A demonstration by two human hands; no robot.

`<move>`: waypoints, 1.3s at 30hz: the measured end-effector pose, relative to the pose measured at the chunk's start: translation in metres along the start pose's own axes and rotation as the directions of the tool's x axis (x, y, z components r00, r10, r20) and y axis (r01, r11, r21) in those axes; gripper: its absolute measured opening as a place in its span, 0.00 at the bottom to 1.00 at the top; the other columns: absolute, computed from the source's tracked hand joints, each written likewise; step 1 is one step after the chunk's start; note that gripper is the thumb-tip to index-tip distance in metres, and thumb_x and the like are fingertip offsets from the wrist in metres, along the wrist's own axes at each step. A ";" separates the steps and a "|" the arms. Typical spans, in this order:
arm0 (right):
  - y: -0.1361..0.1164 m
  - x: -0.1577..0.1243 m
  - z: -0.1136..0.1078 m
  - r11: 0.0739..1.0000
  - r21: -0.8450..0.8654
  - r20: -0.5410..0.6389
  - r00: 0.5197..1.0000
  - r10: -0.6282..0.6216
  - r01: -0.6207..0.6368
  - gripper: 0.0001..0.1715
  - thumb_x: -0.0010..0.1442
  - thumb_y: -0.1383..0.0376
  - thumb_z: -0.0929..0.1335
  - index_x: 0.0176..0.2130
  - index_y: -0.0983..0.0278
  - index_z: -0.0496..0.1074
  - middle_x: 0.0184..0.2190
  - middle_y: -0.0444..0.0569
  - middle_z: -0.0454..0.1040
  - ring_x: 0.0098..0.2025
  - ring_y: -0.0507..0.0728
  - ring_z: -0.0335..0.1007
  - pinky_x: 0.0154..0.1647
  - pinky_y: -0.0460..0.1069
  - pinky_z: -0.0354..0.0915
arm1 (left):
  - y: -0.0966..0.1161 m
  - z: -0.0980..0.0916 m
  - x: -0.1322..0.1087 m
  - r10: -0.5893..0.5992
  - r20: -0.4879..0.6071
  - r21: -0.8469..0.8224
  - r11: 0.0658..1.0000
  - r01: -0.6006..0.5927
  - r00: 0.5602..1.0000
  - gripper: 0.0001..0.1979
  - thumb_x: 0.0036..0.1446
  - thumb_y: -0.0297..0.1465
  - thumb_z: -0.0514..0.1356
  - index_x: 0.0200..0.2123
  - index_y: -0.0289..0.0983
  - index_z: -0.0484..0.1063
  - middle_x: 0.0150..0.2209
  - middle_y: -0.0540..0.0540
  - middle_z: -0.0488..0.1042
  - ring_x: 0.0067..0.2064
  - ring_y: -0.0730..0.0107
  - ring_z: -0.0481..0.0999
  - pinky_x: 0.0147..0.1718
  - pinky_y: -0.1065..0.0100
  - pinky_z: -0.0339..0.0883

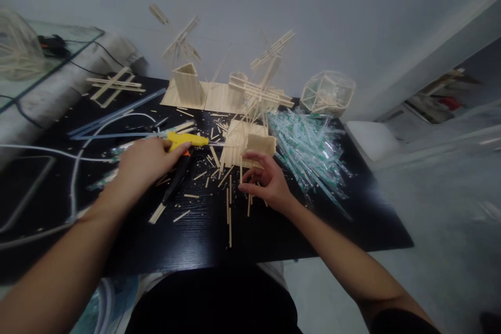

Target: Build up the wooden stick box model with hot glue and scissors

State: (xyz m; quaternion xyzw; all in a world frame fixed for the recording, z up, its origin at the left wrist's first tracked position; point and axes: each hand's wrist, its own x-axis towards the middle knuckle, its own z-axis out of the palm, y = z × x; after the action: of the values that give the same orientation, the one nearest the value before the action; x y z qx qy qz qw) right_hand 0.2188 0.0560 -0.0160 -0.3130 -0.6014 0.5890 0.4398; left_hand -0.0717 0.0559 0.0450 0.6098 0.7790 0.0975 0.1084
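Gripping a yellow glue gun (188, 139), the left hand (145, 160) curls around the tool's body with its nozzle pointing right. Across from it, the right hand (268, 181) is bent, thumb and forefinger pinching a thin wooden stick (241, 171) between their tips. Just beyond the fingers, a wooden base (247, 128) carries a small open wooden box (261, 143). Loose sticks (229, 227) and offcuts are strewn over the black table (188, 255) around the hands. To the right lies a heap of clear and green plastic wrappers (313, 143), with a faceted clear container (329, 93) behind it. To the left, a white cord (74, 182) loops near crossed sticks (113, 86). At the back, a three-sided wooden tower (190, 86) stands against a pale wall (336, 5).
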 end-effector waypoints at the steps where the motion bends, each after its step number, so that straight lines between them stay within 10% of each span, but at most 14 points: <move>1: 0.001 0.000 0.000 1.000 0.003 -0.001 1.000 0.002 -0.002 0.39 0.45 0.64 0.83 0.53 0.55 0.68 0.60 0.51 0.68 0.36 0.52 0.77 0.26 0.45 0.70 | 0.000 0.000 -0.001 -0.012 0.004 0.014 1.000 0.012 1.000 0.31 0.55 0.61 0.56 0.24 0.38 0.75 0.18 0.49 0.58 0.23 0.68 0.51 0.28 0.67 0.44; 6: 0.003 0.002 0.001 1.000 0.013 -0.030 0.999 0.014 -0.014 0.40 0.44 0.64 0.83 0.53 0.56 0.68 0.59 0.51 0.69 0.36 0.51 0.77 0.26 0.44 0.69 | 0.002 0.002 -0.007 0.210 -0.187 0.150 0.972 -0.183 0.960 0.23 0.63 0.51 0.57 0.35 0.36 0.74 0.33 0.41 0.72 0.34 0.60 0.66 0.31 0.65 0.51; 12: 0.003 0.002 0.002 1.000 0.018 -0.035 0.999 0.027 -0.026 0.41 0.43 0.63 0.83 0.53 0.57 0.68 0.59 0.52 0.68 0.36 0.51 0.77 0.27 0.44 0.69 | 0.024 0.041 -0.021 0.775 -0.046 0.132 0.631 -0.765 0.631 0.13 0.69 0.36 0.55 0.35 0.37 0.75 0.34 0.45 0.75 0.37 0.60 0.72 0.40 0.60 0.60; 22: 0.006 0.002 0.004 1.000 -0.005 -0.003 1.000 -0.002 0.002 0.41 0.45 0.63 0.82 0.54 0.56 0.67 0.61 0.52 0.67 0.38 0.52 0.76 0.26 0.45 0.69 | 0.042 0.060 -0.036 0.732 0.029 0.266 0.651 -0.711 0.681 0.08 0.67 0.29 0.56 0.36 0.33 0.74 0.32 0.41 0.74 0.37 0.54 0.73 0.36 0.58 0.61; 28: 0.008 0.000 0.004 0.999 -0.037 0.029 0.999 0.015 -0.014 0.43 0.49 0.63 0.81 0.59 0.58 0.64 0.33 0.43 0.74 0.35 0.54 0.74 0.30 0.47 0.70 | 0.039 0.060 -0.038 0.708 0.093 0.319 0.645 -0.695 0.700 0.09 0.67 0.24 0.53 0.39 0.32 0.74 0.35 0.39 0.75 0.39 0.50 0.73 0.38 0.56 0.61; 39: 0.009 -0.001 0.004 0.998 -0.057 0.043 0.999 0.017 -0.015 0.42 0.51 0.61 0.79 0.59 0.58 0.62 0.34 0.43 0.74 0.35 0.55 0.76 0.31 0.48 0.70 | 0.045 0.062 -0.042 0.663 0.147 0.292 0.680 -0.673 0.734 0.10 0.67 0.23 0.52 0.40 0.31 0.74 0.37 0.37 0.74 0.42 0.48 0.72 0.39 0.54 0.63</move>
State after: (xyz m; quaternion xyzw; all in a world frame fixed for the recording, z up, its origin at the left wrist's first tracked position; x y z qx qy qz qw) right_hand 0.2138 0.0545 -0.0246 -0.3175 -0.6247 0.5818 0.4128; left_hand -0.0023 0.0270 0.0004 0.8621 0.5060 -0.0088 -0.0254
